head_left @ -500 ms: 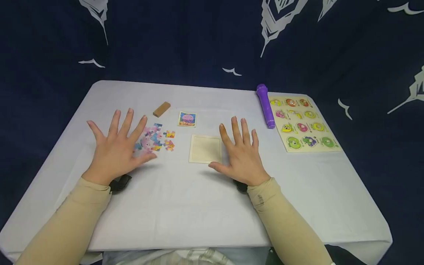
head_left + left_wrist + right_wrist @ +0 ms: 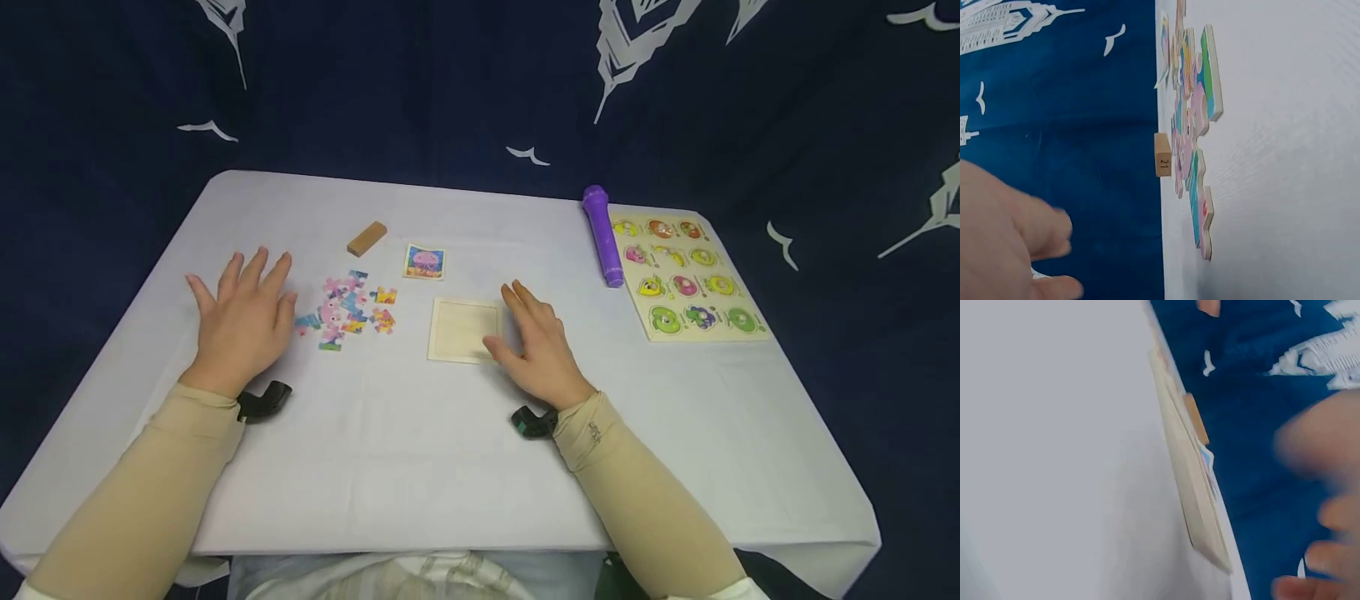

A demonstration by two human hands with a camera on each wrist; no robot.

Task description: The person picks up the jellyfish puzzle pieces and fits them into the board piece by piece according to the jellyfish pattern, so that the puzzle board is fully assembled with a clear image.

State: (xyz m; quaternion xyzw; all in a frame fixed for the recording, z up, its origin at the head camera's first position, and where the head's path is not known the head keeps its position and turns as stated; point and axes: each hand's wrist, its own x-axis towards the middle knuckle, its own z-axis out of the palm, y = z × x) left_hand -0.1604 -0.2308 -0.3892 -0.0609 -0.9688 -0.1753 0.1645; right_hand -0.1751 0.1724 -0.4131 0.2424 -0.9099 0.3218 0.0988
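In the head view my left hand (image 2: 243,329) is left of a cluster of colourful jigsaw pieces (image 2: 333,315), fingers spread upward and holding nothing. My right hand (image 2: 543,358) is at the right edge of a shallow square wooden puzzle tray (image 2: 459,333). Its thumb overlaps the tray's corner, and its fingers are loosely bent round nothing. The left wrist view shows the jigsaw pieces (image 2: 1188,125) lying on the cloth, away from the left fingers. Seen edge-on in the right wrist view, the tray (image 2: 1188,475) lies flat beside the blurred right fingers.
Behind the pieces lie a small wooden block (image 2: 367,239) and a square picture card (image 2: 424,262). A purple toy microphone (image 2: 603,237) leans along a fruit puzzle board (image 2: 705,337) at the right. A white cloth covers the table (image 2: 405,467); a dark patterned curtain (image 2: 405,92) hangs behind.
The left hand has moved left and lower, uncovering more jigsaw pieces. Both hands' fingers have drawn in from a wide spread, and the right hand has tilted at the tray.
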